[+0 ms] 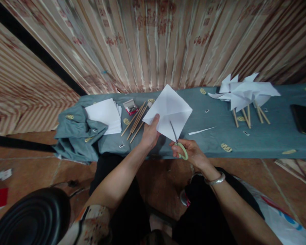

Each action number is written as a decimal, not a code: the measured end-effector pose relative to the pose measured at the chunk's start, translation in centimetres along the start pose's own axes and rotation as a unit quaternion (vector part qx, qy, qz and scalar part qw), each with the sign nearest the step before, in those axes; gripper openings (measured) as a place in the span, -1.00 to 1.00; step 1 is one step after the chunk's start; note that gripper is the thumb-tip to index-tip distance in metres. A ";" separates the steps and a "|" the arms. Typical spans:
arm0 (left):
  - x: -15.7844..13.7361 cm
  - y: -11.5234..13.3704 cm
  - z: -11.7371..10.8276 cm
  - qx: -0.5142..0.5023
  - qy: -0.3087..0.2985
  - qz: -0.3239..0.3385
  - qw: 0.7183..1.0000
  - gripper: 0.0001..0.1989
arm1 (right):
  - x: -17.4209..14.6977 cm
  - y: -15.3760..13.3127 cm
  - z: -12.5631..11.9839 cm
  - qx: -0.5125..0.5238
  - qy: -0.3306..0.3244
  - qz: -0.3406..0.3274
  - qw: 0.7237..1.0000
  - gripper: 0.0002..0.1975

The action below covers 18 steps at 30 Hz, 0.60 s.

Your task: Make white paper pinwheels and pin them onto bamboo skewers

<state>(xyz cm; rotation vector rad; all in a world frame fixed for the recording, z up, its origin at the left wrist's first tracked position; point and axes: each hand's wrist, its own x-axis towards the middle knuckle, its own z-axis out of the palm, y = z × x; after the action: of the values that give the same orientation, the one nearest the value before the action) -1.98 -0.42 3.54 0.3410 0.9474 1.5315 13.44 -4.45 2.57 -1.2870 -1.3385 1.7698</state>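
Observation:
My left hand (151,132) pinches a square sheet of white paper (169,107) near its left corner, thumb on top. The sheet is turned like a diamond and shows faint crease lines across its middle. In my right hand (190,151) is a pair of scissors (183,149) with light green handles, fingers wrapped through the loops. One blade lies over the paper at its near corner, pointing toward the centre; the other blade is hidden beneath the sheet. To the right of the scissors lies a thin strip of white paper (201,130).
On the green cloth-covered table (206,146) lie a paper stack (104,115), several wooden sticks (136,124) and a small red-and-white box (131,107) of metal pieces. At the right are several paper pinwheels (247,92) on sticks and a dark phone (304,119). A curtain (153,44) hangs behind.

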 end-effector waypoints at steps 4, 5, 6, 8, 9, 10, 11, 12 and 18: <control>0.1 -0.1 0.0 0.001 -0.005 0.006 1.000 -0.63 | 0.0 0.0 0.0 -0.004 -0.002 0.002 1.000 -0.56; 0.1 -0.2 -0.1 0.000 -0.011 0.010 1.000 -0.62 | 0.0 -0.1 0.0 -0.005 -0.004 0.001 1.000 -0.55; 0.1 -0.2 -0.1 0.001 -0.017 0.013 1.000 -0.61 | 0.0 -0.1 0.0 -0.005 -0.005 0.000 1.000 -0.55; 0.1 -0.3 -0.1 0.005 -0.027 0.016 0.999 -0.61 | 0.0 0.0 -0.1 -0.005 -0.005 -0.002 1.000 -0.55; 0.0 -0.3 -0.2 0.009 -0.030 0.017 0.999 -0.62 | 0.0 0.0 -0.1 -0.004 -0.004 -0.001 1.000 -0.55; 0.0 -0.3 -0.2 0.013 -0.033 0.016 0.999 -0.64 | 0.0 0.0 -0.1 -0.001 -0.003 0.000 1.000 -0.55; 0.0 -0.3 -0.2 0.016 -0.034 0.015 0.999 -0.65 | 0.0 0.0 -0.1 0.001 -0.001 0.003 1.000 -0.54; 0.0 -0.2 -0.2 0.018 -0.037 0.015 0.999 -0.66 | 0.0 0.0 -0.1 0.004 0.000 0.006 1.000 -0.54; -0.1 -0.1 -0.2 0.012 -0.046 0.010 0.999 -0.58 | -0.1 -0.1 -0.2 0.010 -0.004 0.008 1.000 -0.52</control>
<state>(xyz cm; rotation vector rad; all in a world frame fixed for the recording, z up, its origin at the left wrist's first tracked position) -2.00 -0.60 3.40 0.4358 0.8918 1.5107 13.66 -4.41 2.71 -1.2847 -1.3149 1.7968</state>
